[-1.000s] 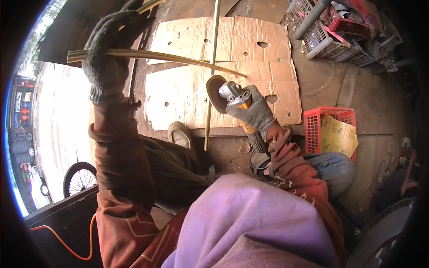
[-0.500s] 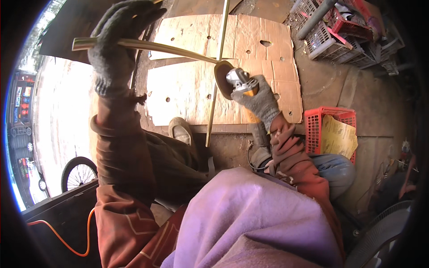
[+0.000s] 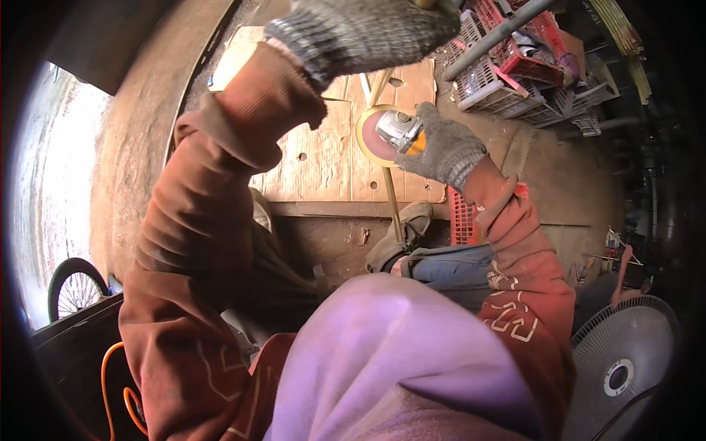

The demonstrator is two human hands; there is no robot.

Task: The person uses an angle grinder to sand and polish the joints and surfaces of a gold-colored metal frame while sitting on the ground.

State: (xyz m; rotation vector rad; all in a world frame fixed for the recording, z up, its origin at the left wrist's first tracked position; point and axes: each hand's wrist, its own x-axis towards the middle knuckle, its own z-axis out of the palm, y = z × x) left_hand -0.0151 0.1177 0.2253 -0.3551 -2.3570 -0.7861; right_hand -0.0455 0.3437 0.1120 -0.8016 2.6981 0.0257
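My right hand [image 3: 445, 147], in a grey knit glove, is closed around an angle grinder [image 3: 401, 131] with a silver head and yellow body. Its round disc [image 3: 373, 140], reddish with a pale yellow rim, faces up. My gloved left hand [image 3: 368, 33] is raised at the top edge, closed on a brass-coloured metal strip [image 3: 379, 87]. That strip runs from under the hand down toward the disc, where its lower end is hidden. Another thin metal strip [image 3: 391, 192] passes beneath the disc and reaches down by my shoe [image 3: 412, 228].
Flattened cardboard [image 3: 316, 165] lies on the floor under the work. A red plastic basket [image 3: 463, 220] is beside my leg. Stacked crates [image 3: 500, 81] hold mixed items at upper right. A fan [image 3: 625, 367] stands at lower right; an orange cord [image 3: 104, 382] hangs at lower left.
My left hand has moved right and closer to the camera, swinging its strip steeper. The grinder has turned so the disc shows broadly. My view and right foot have shifted.
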